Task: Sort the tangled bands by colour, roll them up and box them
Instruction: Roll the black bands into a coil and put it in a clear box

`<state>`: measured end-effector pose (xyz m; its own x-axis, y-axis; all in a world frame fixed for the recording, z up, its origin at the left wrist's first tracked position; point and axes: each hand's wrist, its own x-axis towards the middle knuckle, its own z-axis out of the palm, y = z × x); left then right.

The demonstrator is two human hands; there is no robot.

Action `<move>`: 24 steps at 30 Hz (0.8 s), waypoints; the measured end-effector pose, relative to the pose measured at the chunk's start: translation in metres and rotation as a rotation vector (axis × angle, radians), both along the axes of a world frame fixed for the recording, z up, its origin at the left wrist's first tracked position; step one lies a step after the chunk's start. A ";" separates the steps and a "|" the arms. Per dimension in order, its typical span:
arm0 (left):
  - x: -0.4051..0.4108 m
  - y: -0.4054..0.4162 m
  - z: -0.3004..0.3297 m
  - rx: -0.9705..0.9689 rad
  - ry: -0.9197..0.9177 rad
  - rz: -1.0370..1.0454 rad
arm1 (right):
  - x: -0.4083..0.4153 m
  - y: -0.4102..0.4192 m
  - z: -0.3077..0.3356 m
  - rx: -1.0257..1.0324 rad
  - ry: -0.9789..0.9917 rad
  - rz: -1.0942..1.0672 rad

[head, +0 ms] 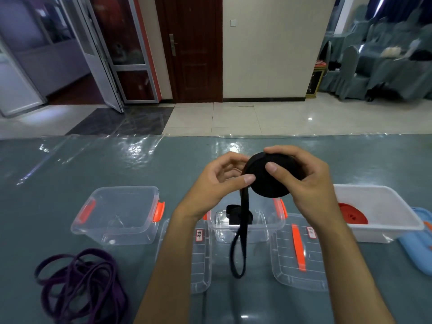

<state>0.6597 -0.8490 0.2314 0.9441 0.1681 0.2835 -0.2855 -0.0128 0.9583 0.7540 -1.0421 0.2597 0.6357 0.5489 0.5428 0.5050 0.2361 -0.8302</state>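
Roll of black band (271, 177), flat disc, held above the middle clear box (245, 226); right hand (308, 181) fingers clamped round it, left hand (217, 183) pinching its edge; loose loop hanging down.

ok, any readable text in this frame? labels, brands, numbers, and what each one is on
No text here can be read.
Small white label with a red border on the left clear lid: dark characters, too blurred to read.
Same kind of label on the right clear lid: also too blurred.
Black band roll, purple bands, red roll and clear boxes: no visible markings.
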 end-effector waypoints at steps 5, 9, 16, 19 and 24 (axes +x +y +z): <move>-0.001 -0.004 0.004 0.191 0.023 0.163 | -0.001 -0.002 -0.004 -0.033 0.025 -0.014; -0.005 -0.005 0.008 0.132 0.036 0.114 | -0.005 -0.001 -0.004 0.040 0.059 -0.045; -0.009 -0.001 0.017 0.139 -0.082 0.236 | -0.007 0.001 0.001 0.066 0.286 0.016; -0.010 -0.001 0.016 0.158 -0.066 0.199 | -0.010 0.002 0.002 0.076 0.274 0.005; -0.011 -0.002 0.016 0.159 -0.007 0.161 | -0.013 0.009 -0.005 0.104 0.222 -0.062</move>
<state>0.6483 -0.8509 0.2473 0.9067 0.2692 0.3245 -0.2737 -0.2098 0.9387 0.7406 -1.0329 0.2552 0.7763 0.4537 0.4375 0.3292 0.3001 -0.8953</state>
